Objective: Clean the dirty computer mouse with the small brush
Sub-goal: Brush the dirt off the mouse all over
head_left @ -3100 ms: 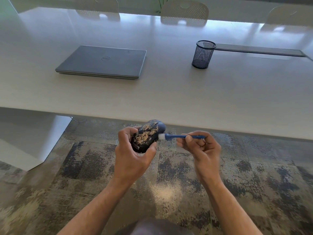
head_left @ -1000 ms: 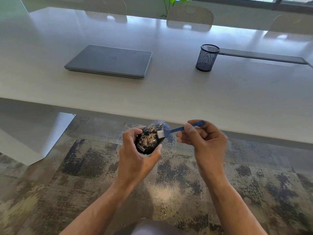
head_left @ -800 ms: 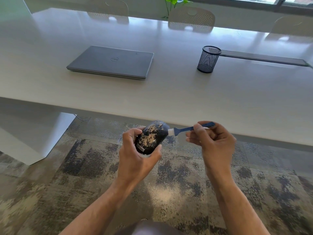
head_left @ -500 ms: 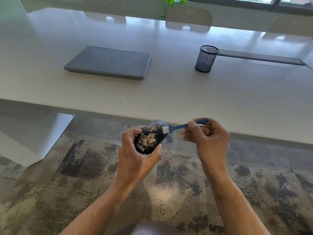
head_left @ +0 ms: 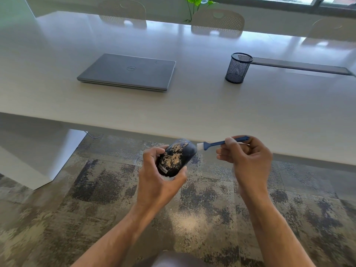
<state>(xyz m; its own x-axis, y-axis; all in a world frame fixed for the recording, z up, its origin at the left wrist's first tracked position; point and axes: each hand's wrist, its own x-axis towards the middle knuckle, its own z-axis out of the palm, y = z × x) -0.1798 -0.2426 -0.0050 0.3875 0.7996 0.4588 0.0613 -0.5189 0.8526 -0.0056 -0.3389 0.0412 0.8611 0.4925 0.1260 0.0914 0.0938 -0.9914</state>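
Observation:
A black computer mouse (head_left: pixel 178 156) speckled with tan grit is gripped in my left hand (head_left: pixel 157 179), held over the carpet just below the table edge. My right hand (head_left: pixel 247 158) pinches the blue handle of a small brush (head_left: pixel 221 143). Its white bristles sit at the mouse's front right tip, at or just off the surface. The clean dark patch is on the mouse's right side; the grit covers its left and middle.
A pale table (head_left: pixel 192 105) spans the view, with a closed grey laptop (head_left: pixel 128 72) and a black mesh pen cup (head_left: pixel 238 68) on it. Chairs (head_left: pixel 217 22) line the far side. Fallen grit lies on the patterned carpet (head_left: pixel 185 218) below my hands.
The brush has swept to the right, from the mouse's top to its front tip. My right hand shifted right with it. My left hand kept the mouse in the same place.

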